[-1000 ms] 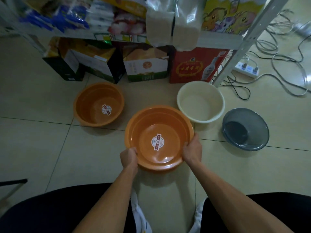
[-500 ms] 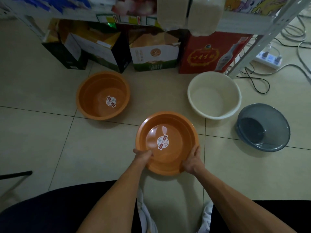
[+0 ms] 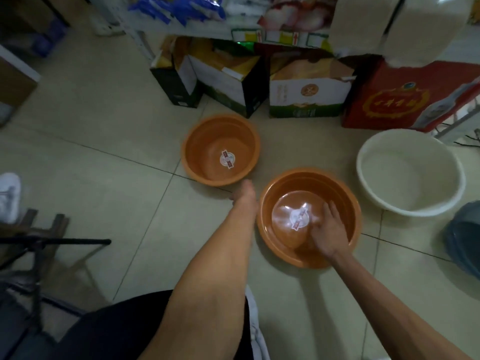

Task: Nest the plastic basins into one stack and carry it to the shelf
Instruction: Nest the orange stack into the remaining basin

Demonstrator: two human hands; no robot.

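A wide orange basin (image 3: 348, 193) sits on the tiled floor in front of me. My right hand (image 3: 328, 229) lies flat inside it with fingers spread, pressing on its bottom beside the round sticker. A smaller, deeper orange basin (image 3: 205, 141) stands to its far left. My left hand (image 3: 244, 194) stretches forward, blurred, just short of that basin's near rim and holds nothing. A white basin (image 3: 441, 162) stands at the right. A grey translucent basin (image 3: 465, 245) is cut off by the right edge. The shelf (image 3: 280, 37) runs along the top.
Open cartons (image 3: 233, 81) and a red box (image 3: 405, 100) stand on the floor under the shelf, behind the basins. A wooden stool and a black tripod leg (image 3: 65, 241) are at the left, with a white shoe (image 3: 9, 196) beyond. My knees fill the bottom.
Both hands let go of the wide orange basin's rim. My right hand moved inside it, my left hand reached toward the smaller orange basin. The view swung left.
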